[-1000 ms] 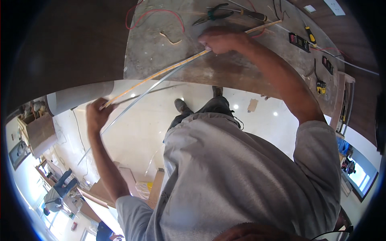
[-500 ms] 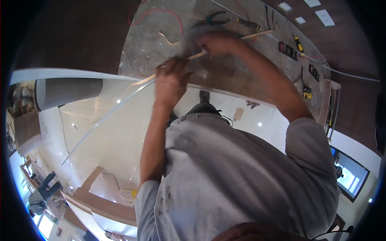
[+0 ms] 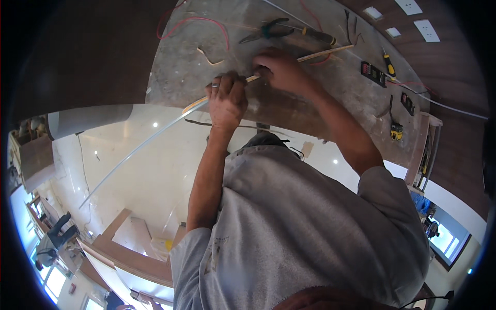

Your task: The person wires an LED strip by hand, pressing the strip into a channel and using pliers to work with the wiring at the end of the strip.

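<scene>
A long, thin silver channel (image 3: 147,140) slants from the lower left up to the bench, with a yellowish strip (image 3: 325,52), apparently an LED strip, along its upper part. My left hand (image 3: 227,99) is closed over channel and strip at the bench's near edge; its fingers are curled and a ring shows. To its right, my right hand (image 3: 281,71) pinches the strip with bent fingers; its fingertips are partly hidden. Beyond the right hand the strip runs on across the bench, its far end near some thin dark pieces.
On the worn bench (image 3: 181,67) lie pliers (image 3: 266,32), a screwdriver (image 3: 319,36), red wire (image 3: 219,28), a small curled offcut (image 3: 207,57), a yellow-handled screwdriver (image 3: 389,65), dark packs (image 3: 373,74) and a yellow tape measure (image 3: 396,132). Wooden frames (image 3: 129,258) stand lower left. Another person (image 3: 49,243) is far left.
The right hand, blurred before, has moved slightly down and right and is steadier. The left hand has shifted a little right. A pale band at left is gone; a thin dark strip shows below the bench edge.
</scene>
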`<act>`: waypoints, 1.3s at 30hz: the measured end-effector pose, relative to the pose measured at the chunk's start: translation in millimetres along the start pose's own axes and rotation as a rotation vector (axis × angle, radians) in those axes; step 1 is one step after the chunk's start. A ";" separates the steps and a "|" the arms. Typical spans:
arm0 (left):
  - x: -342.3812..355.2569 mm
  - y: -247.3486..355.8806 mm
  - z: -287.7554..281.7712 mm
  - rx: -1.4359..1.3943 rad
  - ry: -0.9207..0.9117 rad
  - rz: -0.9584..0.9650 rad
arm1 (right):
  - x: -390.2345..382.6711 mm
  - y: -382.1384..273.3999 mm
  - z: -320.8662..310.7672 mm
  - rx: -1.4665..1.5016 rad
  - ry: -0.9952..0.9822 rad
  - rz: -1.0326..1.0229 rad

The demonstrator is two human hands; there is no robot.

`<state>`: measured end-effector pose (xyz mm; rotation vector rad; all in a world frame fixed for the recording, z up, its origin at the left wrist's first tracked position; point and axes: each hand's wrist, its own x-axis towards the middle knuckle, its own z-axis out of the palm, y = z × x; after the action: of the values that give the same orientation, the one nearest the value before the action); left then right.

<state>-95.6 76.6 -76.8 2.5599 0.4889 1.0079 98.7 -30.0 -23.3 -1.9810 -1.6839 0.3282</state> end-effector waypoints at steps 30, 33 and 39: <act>-0.4 -0.9 -6.5 -0.055 -0.142 0.071 | -41.7 1.6 36.0 -0.255 0.357 -0.301; 0.3 -0.1 -6.1 -0.032 -0.147 0.079 | -41.3 -5.7 29.8 -0.329 0.338 -0.291; 5.4 1.3 -9.9 -0.039 -0.183 0.082 | -38.1 -4.4 31.5 -0.327 0.239 -0.282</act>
<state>-98.6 79.7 -66.3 2.6232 0.3136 0.7904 71.7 -59.3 -52.8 -1.8717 -1.9151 -0.2919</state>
